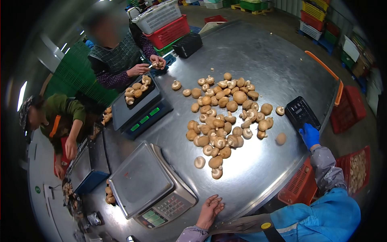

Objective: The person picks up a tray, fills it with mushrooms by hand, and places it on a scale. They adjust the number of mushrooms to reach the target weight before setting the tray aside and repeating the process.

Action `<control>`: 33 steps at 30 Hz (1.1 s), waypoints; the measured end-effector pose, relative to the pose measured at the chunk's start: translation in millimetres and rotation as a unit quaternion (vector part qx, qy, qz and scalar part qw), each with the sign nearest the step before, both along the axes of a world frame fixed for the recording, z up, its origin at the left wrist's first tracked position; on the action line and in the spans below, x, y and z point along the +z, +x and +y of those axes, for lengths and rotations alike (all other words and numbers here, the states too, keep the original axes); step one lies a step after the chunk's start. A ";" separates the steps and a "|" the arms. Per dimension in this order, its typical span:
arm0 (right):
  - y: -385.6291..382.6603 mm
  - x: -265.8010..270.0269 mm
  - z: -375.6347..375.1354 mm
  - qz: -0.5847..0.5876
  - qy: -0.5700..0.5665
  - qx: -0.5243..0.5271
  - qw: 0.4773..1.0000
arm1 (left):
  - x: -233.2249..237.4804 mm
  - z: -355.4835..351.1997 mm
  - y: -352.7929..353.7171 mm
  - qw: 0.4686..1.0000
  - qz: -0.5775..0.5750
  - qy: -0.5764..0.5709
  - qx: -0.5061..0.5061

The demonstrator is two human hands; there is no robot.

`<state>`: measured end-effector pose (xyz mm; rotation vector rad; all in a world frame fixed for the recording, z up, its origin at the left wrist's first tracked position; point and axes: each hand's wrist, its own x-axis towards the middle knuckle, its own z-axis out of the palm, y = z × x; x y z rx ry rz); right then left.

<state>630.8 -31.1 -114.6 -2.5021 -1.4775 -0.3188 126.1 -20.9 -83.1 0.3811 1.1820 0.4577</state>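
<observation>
My right hand (pixel 310 136), in a blue glove, grips the near end of a black plastic tray (pixel 301 111) at the right side of the metal table. No mushrooms show in the tray. My left hand (pixel 209 211) is bare and holds nothing, its fingers slightly bent and apart, over the table's near edge beside a scale (pixel 141 181). Between my hands and farther off lies a loose heap of brown mushrooms (pixel 219 131). A single mushroom (pixel 281 139) lies near the tray, and another (pixel 199 162) lies apart at the heap's near side.
Across the table a person holds a mushroom (pixel 157 62) by a second scale (pixel 141 115) bearing a filled tray. Another person works at the left by a third scale (pixel 86 165). Red crates (pixel 298 183) stand below the table's right edge. A black tray stack (pixel 188 45) stands at the back.
</observation>
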 end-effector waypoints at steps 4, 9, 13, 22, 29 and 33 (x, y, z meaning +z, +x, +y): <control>-5.8 1.7 0.7 0.023 0.046 0.004 0.999 | -0.9 -0.4 0.4 1.000 0.000 0.006 -0.005; -6.9 6.8 1.7 0.027 0.012 -0.009 1.000 | -2.6 -1.8 -1.5 1.000 0.005 0.002 -0.003; -7.9 9.5 5.2 0.031 -0.037 -0.021 0.999 | 9.8 -8.0 3.4 1.000 -0.007 0.029 0.008; -11.6 10.9 4.5 0.034 -0.017 -0.038 0.999 | 4.4 -9.4 -10.1 0.996 0.011 0.059 -0.059; -7.7 7.8 5.2 0.015 -0.023 -0.022 0.999 | 5.9 -10.7 -10.4 0.994 0.007 0.087 -0.066; -1.2 2.7 3.8 0.036 -0.010 -0.028 0.999 | 8.5 -8.3 -8.8 0.999 -0.022 0.034 -0.007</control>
